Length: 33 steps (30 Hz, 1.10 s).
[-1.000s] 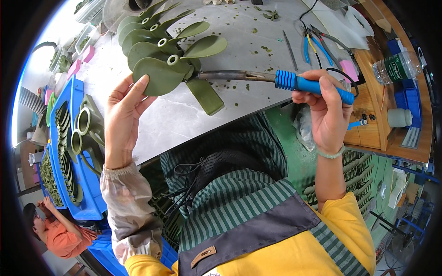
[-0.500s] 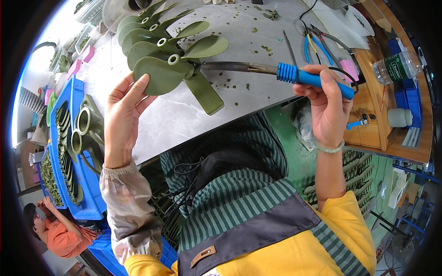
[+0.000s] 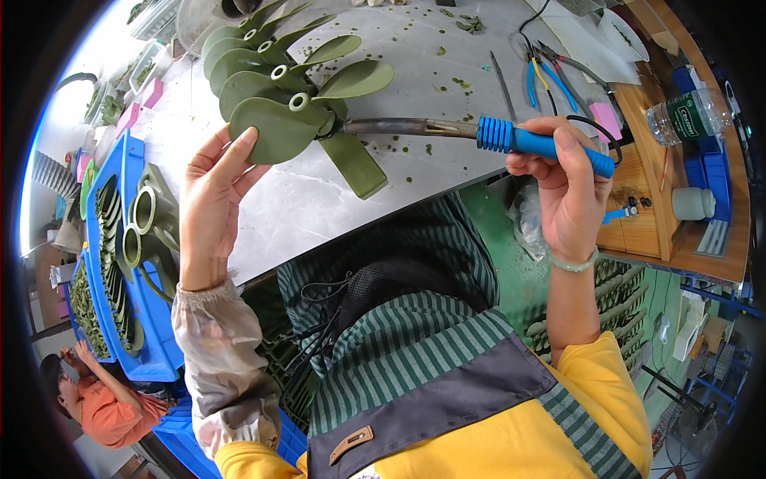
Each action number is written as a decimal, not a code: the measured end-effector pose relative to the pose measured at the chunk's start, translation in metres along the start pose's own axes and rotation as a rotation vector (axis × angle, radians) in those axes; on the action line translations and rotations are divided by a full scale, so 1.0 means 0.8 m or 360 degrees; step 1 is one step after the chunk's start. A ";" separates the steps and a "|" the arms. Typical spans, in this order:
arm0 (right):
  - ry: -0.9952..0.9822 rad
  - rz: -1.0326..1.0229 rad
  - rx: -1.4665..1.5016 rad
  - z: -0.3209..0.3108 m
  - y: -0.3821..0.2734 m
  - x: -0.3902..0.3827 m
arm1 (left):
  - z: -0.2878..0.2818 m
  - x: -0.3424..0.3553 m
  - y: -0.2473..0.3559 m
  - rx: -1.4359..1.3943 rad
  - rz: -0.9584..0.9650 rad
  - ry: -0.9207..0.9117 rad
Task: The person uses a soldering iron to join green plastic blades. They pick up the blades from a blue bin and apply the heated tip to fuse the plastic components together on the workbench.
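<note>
My left hand (image 3: pixel 214 211) pinches a wide blade of the nearest olive-green propeller (image 3: pixel 274 132) between thumb and fingers. This propeller is the front one in a row of several similar propellers (image 3: pixel 243 73) on the grey table. In my right hand (image 3: pixel 568 188), the fingers are closed around the blue handle of a soldering iron (image 3: pixel 536 144). Its dark metal shaft points left, and the tip meets the propeller beside the hub, between the blades; exact contact at the tip is partly hidden by the green part.
Green scraps dot the grey table (image 3: pixel 447 160). Pliers (image 3: pixel 533 84) and a thin pointed tool (image 3: pixel 503 84) lie beyond the iron, whose black cord loops at right. A blue crate (image 3: pixel 159 319) of green parts stands left; a co-worker (image 3: pixel 112 403) sits past it. A bottle (image 3: pixel 688 118) is far right.
The soldering iron has slid slightly left, its tip now closer in against the propeller's hub. The propellers have shifted a touch left; both hands keep their grip.
</note>
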State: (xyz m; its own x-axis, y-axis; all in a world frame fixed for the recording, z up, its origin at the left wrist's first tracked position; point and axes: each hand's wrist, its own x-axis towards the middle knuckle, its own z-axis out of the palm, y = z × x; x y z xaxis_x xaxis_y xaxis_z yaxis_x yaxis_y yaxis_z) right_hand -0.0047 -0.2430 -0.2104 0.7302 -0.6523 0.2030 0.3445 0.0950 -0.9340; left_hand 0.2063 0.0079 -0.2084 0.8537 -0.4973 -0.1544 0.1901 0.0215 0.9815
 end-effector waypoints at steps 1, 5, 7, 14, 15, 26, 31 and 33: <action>-0.0005 0.0004 -0.0006 0.000 0.000 0.000 | 0.000 0.000 0.000 -0.0007 0.0004 0.0003; -0.0014 0.0006 0.0013 -0.002 0.002 0.001 | -0.001 0.000 -0.001 -0.0009 0.0001 0.0017; 0.0030 -0.0025 0.0038 -0.003 0.006 0.003 | 0.000 -0.001 0.000 0.0006 0.0003 0.0016; 0.0029 -0.0039 0.0060 -0.007 0.011 0.008 | 0.000 -0.001 0.001 0.0007 -0.0007 0.0014; 0.0025 -0.0045 0.0059 -0.007 0.011 0.008 | 0.000 -0.001 0.001 -0.0003 -0.0005 0.0009; -0.0001 -0.0012 0.0053 -0.005 0.009 0.004 | 0.000 0.000 -0.001 0.0003 -0.0003 0.0009; -0.0020 0.0012 0.0046 -0.003 0.007 0.001 | -0.002 0.001 -0.002 -0.0013 0.0008 0.0010; -0.0024 0.0026 0.0048 -0.002 0.004 0.000 | -0.002 0.001 -0.002 -0.0020 0.0011 0.0012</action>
State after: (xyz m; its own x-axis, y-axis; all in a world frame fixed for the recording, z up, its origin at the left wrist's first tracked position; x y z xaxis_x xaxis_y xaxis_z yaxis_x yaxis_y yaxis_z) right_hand -0.0045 -0.2434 -0.2143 0.7447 -0.6390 0.1926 0.3498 0.1281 -0.9280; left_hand 0.2074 0.0089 -0.2106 0.8588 -0.4903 -0.1485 0.1903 0.0361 0.9811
